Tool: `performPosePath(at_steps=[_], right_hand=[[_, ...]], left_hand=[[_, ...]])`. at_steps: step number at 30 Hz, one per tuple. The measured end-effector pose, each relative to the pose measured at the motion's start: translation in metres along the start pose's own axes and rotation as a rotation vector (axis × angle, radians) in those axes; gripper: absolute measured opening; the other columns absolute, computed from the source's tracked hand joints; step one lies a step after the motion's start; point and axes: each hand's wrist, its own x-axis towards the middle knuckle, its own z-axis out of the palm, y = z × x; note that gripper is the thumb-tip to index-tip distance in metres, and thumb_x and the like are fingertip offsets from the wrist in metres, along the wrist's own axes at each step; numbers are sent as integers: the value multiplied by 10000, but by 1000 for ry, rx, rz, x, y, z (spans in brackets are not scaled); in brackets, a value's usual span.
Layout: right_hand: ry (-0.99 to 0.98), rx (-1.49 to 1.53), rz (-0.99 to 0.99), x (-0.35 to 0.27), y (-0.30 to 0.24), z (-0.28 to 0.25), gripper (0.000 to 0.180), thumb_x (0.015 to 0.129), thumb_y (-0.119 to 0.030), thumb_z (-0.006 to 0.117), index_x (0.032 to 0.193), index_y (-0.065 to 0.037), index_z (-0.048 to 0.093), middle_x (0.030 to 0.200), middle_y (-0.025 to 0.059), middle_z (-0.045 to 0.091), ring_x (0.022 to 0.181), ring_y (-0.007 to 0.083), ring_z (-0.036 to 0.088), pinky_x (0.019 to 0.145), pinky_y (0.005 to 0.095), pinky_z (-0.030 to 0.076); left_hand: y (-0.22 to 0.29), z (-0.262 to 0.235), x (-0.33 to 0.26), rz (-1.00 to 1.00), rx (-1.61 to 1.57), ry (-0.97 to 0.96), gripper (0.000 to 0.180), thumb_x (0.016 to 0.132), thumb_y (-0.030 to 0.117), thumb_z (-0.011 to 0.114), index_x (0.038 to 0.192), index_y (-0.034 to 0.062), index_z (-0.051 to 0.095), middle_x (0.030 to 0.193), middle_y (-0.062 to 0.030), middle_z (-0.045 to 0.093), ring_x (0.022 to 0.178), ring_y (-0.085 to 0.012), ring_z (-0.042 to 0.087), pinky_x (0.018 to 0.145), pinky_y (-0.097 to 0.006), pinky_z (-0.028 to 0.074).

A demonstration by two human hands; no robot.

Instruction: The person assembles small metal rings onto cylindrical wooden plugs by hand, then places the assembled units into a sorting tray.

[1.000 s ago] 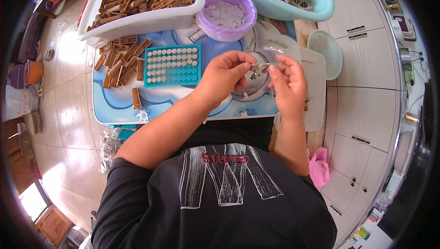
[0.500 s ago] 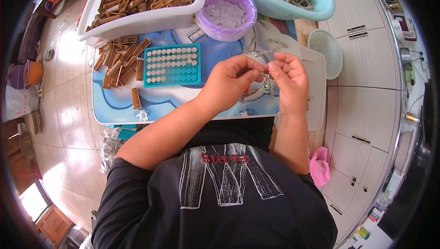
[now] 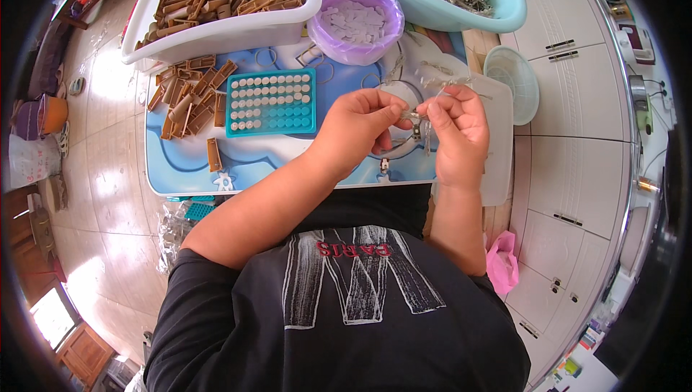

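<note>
Small metal clip (image 3: pixel 417 119) sits pinched between my left hand (image 3: pixel 358 126) and right hand (image 3: pixel 457 129), above the table (image 3: pixel 180 165). Both sets of fingers are closed tight on it. I see the teal tray (image 3: pixel 271 102) partly filled with white pieces, and lots of brown pieces (image 3: pixel 189 96) still wait.

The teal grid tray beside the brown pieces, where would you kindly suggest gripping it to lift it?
Probably by the teal grid tray's bare near long edge, coming from the person's side. It lies flat, brown pieces crowd its left end, and small white pieces fill its cells, so keep it level.
</note>
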Motion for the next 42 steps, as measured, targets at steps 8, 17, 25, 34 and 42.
performPosePath(at_steps=[8,17,25,34,42], right_hand=[[132,-324,-212,-1,7,4,286,855,14,585,1115,18,464,864,94,635,789,113,592,727,217,448],[121,-359,-226,-3,2,5,278,844,22,603,1092,11,479,867,105,647,773,107,600,659,188,438],[153,-138,-190,0,1,8,283,852,24,588,1090,-7,437,863,110,646,768,116,602,633,187,439],[289,-195,-267,-2,8,10,287,850,26,592,1078,-11,420,865,139,650,762,113,596,640,194,447],[300,-227,-293,-3,14,16,289,847,21,599,1068,-5,415,876,144,652,735,108,581,659,203,459]], left_hand=[[8,1,-9,-231,-129,-188,203,907,156,553,1061,25,537,706,-75,622,417,-58,435,412,-199,361],[15,-3,-9,-102,-87,-64,187,841,87,627,995,20,546,692,-25,567,574,-75,513,478,-211,402],[-13,-1,-5,37,131,-145,74,862,76,601,912,26,580,707,-5,573,612,-60,528,502,-205,419],[-22,13,-14,322,449,-79,167,792,85,670,911,4,585,799,-56,585,703,-145,557,589,-274,448],[-23,19,-14,745,773,236,372,690,140,772,970,19,559,904,-95,560,826,-238,531,737,-313,430]])
